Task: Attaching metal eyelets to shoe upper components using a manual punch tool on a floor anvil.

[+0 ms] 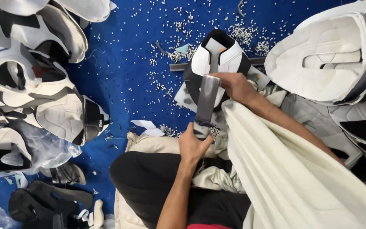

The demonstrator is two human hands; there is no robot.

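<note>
You are seated on a blue floor strewn with small white pellets, with stacks of white and black shoe uppers to your left and further uppers piled to your right. The work in hand is one white and black shoe upper, standing toe-down ahead of your knees on a grey metal bar. Judged from this view, it is mid-process: the piles on both sides cannot be sorted into finished and unfinished. Your left hand is closed in a fist around the lower end of a flat grey tool, forearm rising straight from your lap. Your right hand is curled over the tool's upper end and the rear edge of the upper, fingers pressed together, steadying it. A cream cloth drapes beside your right forearm and across your lap.
</note>
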